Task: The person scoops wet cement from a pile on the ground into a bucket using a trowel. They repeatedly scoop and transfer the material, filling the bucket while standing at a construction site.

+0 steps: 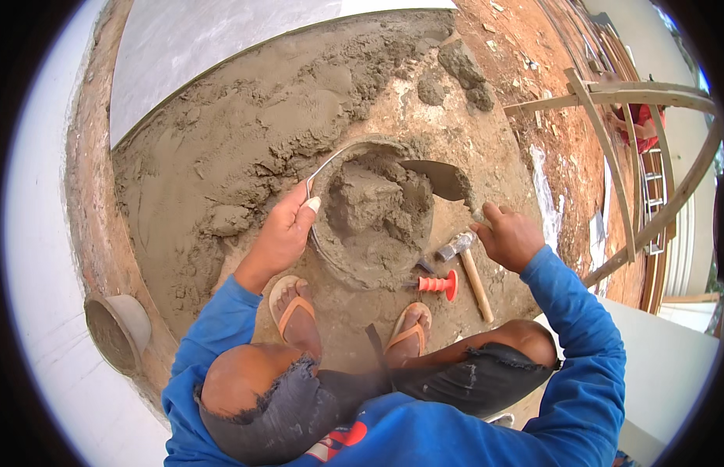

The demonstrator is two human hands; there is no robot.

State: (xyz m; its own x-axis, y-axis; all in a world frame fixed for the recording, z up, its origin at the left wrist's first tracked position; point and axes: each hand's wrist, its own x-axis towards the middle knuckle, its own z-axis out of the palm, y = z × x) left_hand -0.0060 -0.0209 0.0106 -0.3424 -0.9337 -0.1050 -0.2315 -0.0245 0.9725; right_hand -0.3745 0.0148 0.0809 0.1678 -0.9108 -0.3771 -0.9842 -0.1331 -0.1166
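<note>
A mortar-caked bucket (pixel 371 285) stands in front of my feet, with a heap of wet mortar (pixel 368 198) inside. My left hand (pixel 286 225) grips the bucket's wire handle (pixel 327 163) at the left rim. In my right hand (pixel 511 236) is the handle of a trowel (pixel 441 178); its dirty metal blade reaches over the bucket's right rim, the tip near the mortar. Just below that hand lies a hammer (pixel 474 280) with a wooden shaft. Beside it is a chisel with an orange hand guard (pixel 438 284), its metal end partly out of sight by the bucket.
Wet mortar (pixel 251 122) spreads over the floor at left, up to a large grey slab (pixel 222 41). A small bucket (pixel 118 333) lies tipped by the left wall. Wooden poles (pixel 607 157) and a ladder (pixel 654 192) stand at right, where a person in red (pixel 639 125) is partly visible.
</note>
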